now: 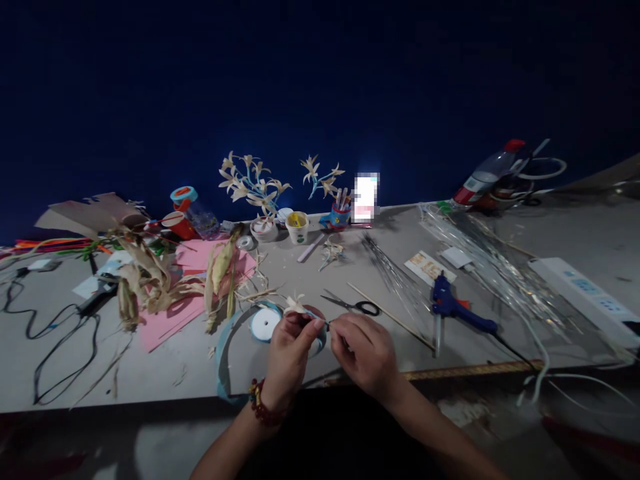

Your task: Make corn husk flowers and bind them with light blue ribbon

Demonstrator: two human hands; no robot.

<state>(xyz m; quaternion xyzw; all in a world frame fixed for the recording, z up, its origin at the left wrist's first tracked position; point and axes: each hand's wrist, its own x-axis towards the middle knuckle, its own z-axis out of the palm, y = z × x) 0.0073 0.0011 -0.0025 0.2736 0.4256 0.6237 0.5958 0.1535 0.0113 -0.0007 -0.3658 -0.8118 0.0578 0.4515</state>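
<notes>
Near the table's front edge, my left hand (293, 347) pinches a pale corn-husk flower (295, 305) whose thin stem shows light blue wrapping. My right hand (365, 350) is closed at the far end of that stem, its fingertips nearly meeting my left thumb. What exactly lies inside the right fingers is mostly hidden. Just left of my hands is a roll of light blue tape (265, 325), beside a loose blue band (223, 360) hanging over the edge. Black-handled scissors (367, 308) lie open beyond my right hand, with a thin wooden stick (393, 315) alongside.
Finished husk-flower branches (255, 180) stand in cups at the back. Corn husks (150, 273) lie on pink paper (170, 327) at left. On the right are a blue glue gun (463, 313), wires (395, 267), a power strip (583, 293) and a bottle (487, 177). A lit phone (365, 198) stands behind.
</notes>
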